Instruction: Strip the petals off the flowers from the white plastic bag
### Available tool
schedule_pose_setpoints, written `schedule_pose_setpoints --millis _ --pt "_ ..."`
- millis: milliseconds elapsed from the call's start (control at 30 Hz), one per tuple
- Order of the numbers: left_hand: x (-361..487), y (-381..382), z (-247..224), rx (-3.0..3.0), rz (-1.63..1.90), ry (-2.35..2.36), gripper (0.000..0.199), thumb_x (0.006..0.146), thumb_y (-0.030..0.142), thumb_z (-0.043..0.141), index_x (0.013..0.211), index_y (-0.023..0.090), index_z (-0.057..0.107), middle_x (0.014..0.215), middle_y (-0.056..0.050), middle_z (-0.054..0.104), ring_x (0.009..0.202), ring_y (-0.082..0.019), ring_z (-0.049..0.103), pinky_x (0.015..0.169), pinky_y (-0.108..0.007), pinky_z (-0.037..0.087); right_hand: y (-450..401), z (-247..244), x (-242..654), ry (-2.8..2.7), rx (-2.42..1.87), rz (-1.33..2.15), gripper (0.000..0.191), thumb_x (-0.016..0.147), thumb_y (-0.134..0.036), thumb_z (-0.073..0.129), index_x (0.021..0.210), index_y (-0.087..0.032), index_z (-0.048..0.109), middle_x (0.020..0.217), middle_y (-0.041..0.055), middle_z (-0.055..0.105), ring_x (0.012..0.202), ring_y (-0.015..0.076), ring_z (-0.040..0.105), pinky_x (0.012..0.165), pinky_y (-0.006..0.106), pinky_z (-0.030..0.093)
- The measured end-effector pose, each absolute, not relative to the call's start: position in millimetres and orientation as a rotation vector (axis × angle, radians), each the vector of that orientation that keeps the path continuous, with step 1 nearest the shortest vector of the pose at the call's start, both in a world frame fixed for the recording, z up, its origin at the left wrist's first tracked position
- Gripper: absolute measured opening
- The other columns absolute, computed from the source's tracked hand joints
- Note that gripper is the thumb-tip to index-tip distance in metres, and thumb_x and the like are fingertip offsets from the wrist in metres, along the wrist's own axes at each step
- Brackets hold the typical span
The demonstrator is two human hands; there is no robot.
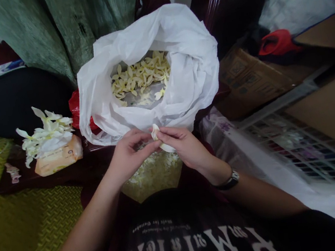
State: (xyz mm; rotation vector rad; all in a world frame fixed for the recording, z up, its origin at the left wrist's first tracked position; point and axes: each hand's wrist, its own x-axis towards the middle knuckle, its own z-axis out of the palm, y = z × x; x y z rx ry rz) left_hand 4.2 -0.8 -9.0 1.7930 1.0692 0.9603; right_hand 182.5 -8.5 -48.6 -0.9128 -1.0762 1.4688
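My left hand (130, 155) and my right hand (184, 146) meet in front of me, pinching a pale cream flower (156, 132) between their fingertips. Its white lower part (166, 147) shows below my right fingers. Just beyond my hands, a white plastic bag (139, 31) gapes open, holding a heap of loose pale yellow petals (140, 75). Below my hands lies a shallow dish of white and yellow flower scraps (152, 177). A wristwatch (228, 180) sits on my right wrist.
To the left, a bunch of white flowers (45, 137) rests on a wrapped tan packet (58, 155) on a dark wooden surface (50, 173). A cardboard box (250, 79) and white wire rack (303, 150) stand right. Green floor matting (20, 223) lies left.
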Motion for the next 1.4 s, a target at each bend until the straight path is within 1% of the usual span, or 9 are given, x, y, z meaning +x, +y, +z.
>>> schedule_pose_setpoints --millis 200,333,400,500,633,833,1000,1200,1400 --pt "7.2 1.7 -17.3 1.543 0.986 0.982 0.016 0.082 0.036 0.079 0.089 0.022 0.082 0.091 -0.004 0.070 0.087 -0.017 0.064 0.080 -0.029 0.047 -8.5 -57.6 187.5 -1.361 -0.837 1.373 0.034 0.089 -0.043 0.071 0.122 -0.036 0.074 0.127 -0.0016 0.074 0.128 0.0228 0.063 0.117 0.045 0.043" --pt "8.1 0.5 -18.9 1.528 0.980 0.954 0.014 0.086 0.034 0.075 0.087 0.022 0.082 0.092 -0.004 0.069 0.090 -0.016 0.063 0.085 -0.029 0.046 -8.0 -58.7 188.3 -1.386 -0.811 1.355 0.033 0.092 -0.036 0.068 0.125 -0.037 0.072 0.128 -0.0022 0.074 0.128 0.0212 0.063 0.117 0.043 0.043" --pt "9.1 -0.2 -18.5 1.548 0.972 0.966 0.015 0.086 0.034 0.075 0.086 0.021 0.081 0.089 -0.003 0.066 0.085 -0.015 0.061 0.081 -0.029 0.045 -7.6 -58.8 187.9 -1.351 -0.832 1.360 0.032 0.091 -0.034 0.069 0.123 -0.036 0.073 0.122 -0.0019 0.076 0.120 0.0200 0.067 0.111 0.040 0.048" --pt "9.8 -0.6 -18.5 1.582 0.976 1.002 0.015 0.084 0.035 0.077 0.085 0.020 0.080 0.085 -0.002 0.064 0.079 -0.014 0.058 0.075 -0.029 0.043 -7.6 -58.8 187.0 -1.272 -0.880 1.392 0.032 0.087 -0.033 0.074 0.120 -0.032 0.073 0.100 -0.0015 0.078 0.092 0.0162 0.071 0.089 0.033 0.057" --pt "8.1 -0.3 -20.5 1.611 0.999 1.004 0.018 0.088 0.036 0.073 0.084 0.019 0.078 0.084 -0.003 0.064 0.079 -0.015 0.057 0.076 -0.029 0.043 -10.0 -57.3 184.0 -1.170 -0.875 1.434 0.024 0.087 -0.039 0.075 0.108 -0.029 0.072 0.082 -0.0029 0.072 0.074 0.0123 0.065 0.071 0.025 0.054" --pt "7.4 -2.2 -21.5 1.575 1.097 1.066 0.027 0.083 0.037 0.078 0.069 0.017 0.067 0.071 0.001 0.055 0.069 -0.012 0.050 0.067 -0.027 0.038 -17.8 -54.8 180.2 -1.125 -0.898 1.412 0.025 0.090 -0.050 0.069 0.104 -0.030 0.073 0.089 -0.0017 0.072 0.084 0.0135 0.066 0.077 0.025 0.054" --pt "11.0 -2.9 -22.3 1.457 1.138 1.065 0.036 0.077 0.041 0.083 0.066 0.017 0.058 0.065 0.004 0.051 0.061 -0.010 0.045 0.059 -0.025 0.035 -19.5 -49.8 178.5 -1.148 -0.869 1.408 0.028 0.083 -0.050 0.077 0.102 -0.030 0.077 0.100 -0.0002 0.076 0.097 0.0187 0.068 0.092 0.033 0.054" --pt "12.3 -3.1 -21.3 1.412 1.170 1.102 0.040 0.070 0.040 0.088 0.063 0.017 0.056 0.061 0.005 0.048 0.058 -0.009 0.041 0.055 -0.024 0.032 -18.7 -41.9 172.5 -0.917 -0.891 1.475 0.024 0.070 -0.048 0.086 0.083 -0.029 0.080 0.085 -0.0012 0.078 0.084 0.0190 0.070 0.086 0.036 0.057" --pt "8.2 -3.8 -19.8 1.452 1.191 1.098 0.043 0.069 0.040 0.089 0.061 0.018 0.053 0.061 0.004 0.048 0.059 -0.009 0.041 0.056 -0.024 0.033 -13.4 -41.0 175.5 -0.829 -0.832 1.512 0.022 0.075 -0.045 0.083 0.074 -0.025 0.076 0.082 0.0006 0.078 0.084 0.0182 0.070 0.091 0.035 0.054"
